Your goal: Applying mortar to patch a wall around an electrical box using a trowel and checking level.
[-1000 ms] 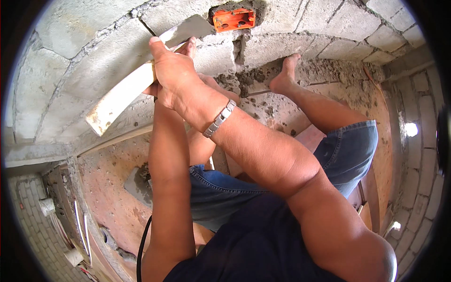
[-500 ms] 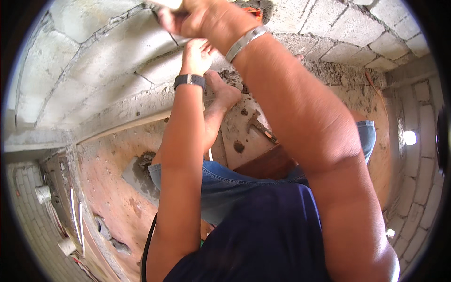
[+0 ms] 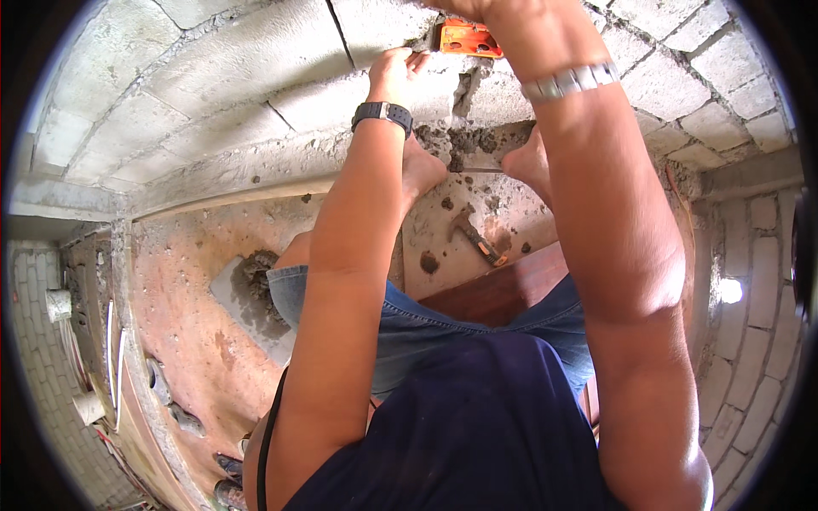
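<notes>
My left hand (image 3: pixel 396 75), with a black watch on the wrist, rests against the grey block wall (image 3: pixel 230 60), fingers apart and slightly bent, just left and below an orange electrical box (image 3: pixel 467 37) set in a rough recess. My right hand (image 3: pixel 473 7), with a metal bracelet, reaches up beside the box at the top edge, mostly cut off; what it holds is not visible. Below the box, crumbly mortar (image 3: pixel 456 145) lies along the wall's foot.
My bare feet (image 3: pixel 422 170) rest near the wall. A hammer (image 3: pixel 481 238) lies on the stained floor board. A grey board with wet mortar (image 3: pixel 256 315) lies to the left. Pipes (image 3: pixel 115 366) stand at lower left, and more block walls (image 3: pixel 750 358) rise at both sides.
My right hand has risen to the top edge; the white strip and trowel it carried are out of sight. My left hand has moved up the wall toward the box, and more floor shows.
</notes>
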{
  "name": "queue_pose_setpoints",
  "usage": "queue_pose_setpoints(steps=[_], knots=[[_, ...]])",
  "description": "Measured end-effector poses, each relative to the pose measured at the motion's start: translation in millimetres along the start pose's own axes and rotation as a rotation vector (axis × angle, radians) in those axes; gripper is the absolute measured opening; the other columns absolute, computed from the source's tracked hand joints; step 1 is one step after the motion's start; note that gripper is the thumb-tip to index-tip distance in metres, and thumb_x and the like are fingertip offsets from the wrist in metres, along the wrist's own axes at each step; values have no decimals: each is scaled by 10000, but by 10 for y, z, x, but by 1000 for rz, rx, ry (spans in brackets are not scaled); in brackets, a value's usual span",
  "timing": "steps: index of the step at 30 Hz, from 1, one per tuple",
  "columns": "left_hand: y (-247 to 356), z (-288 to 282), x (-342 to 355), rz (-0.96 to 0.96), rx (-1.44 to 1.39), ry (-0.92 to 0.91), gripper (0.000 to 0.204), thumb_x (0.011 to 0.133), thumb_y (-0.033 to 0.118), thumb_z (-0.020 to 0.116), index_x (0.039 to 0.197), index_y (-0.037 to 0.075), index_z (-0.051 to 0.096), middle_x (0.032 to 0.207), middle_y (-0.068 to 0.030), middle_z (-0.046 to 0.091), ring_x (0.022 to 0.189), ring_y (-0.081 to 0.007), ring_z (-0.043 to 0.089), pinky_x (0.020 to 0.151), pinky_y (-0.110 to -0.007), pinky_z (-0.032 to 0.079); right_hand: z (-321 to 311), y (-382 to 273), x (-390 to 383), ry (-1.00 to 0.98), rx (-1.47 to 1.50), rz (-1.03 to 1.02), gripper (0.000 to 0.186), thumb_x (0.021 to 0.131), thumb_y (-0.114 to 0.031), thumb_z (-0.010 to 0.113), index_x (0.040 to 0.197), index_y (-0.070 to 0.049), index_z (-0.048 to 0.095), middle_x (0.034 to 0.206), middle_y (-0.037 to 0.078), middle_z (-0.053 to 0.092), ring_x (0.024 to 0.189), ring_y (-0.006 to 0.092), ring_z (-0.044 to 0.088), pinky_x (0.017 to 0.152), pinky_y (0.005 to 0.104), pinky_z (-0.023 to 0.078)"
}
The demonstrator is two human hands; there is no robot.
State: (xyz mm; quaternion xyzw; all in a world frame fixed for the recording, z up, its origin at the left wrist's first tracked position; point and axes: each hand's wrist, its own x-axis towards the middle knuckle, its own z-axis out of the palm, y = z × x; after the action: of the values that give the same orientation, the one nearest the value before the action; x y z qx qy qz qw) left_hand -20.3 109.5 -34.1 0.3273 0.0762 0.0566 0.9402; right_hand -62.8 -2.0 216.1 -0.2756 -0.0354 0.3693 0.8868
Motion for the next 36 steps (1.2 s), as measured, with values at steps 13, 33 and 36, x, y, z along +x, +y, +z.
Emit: queue_pose_setpoints(steps=[13,33,36], knots=[[-33,410,4,-27,-96,335,193,911,58,513,1059,-42,442,1027,-178,470,909,-292,548,835,-391,564,-1521,291,-2134,333,-369,-18,519,848,-550,588,900,-35,559,617,93,574,410,181,529,377,298,453],[-224,876,28,870,881,326,197,736,20,726,902,-42,643,812,-80,658,691,-131,609,651,-259,502,-2939,575,-2519,334,-298,80,449,842,-466,641,897,-28,564,662,91,593,516,202,587,467,329,503],[-207,794,29,901,1090,300,169,735,87,740,857,2,660,808,-93,656,723,-163,623,684,-285,498,-3022,552,-2556,336,-344,64,472,826,-489,652,889,-30,564,663,82,585,530,188,579,480,327,502]])
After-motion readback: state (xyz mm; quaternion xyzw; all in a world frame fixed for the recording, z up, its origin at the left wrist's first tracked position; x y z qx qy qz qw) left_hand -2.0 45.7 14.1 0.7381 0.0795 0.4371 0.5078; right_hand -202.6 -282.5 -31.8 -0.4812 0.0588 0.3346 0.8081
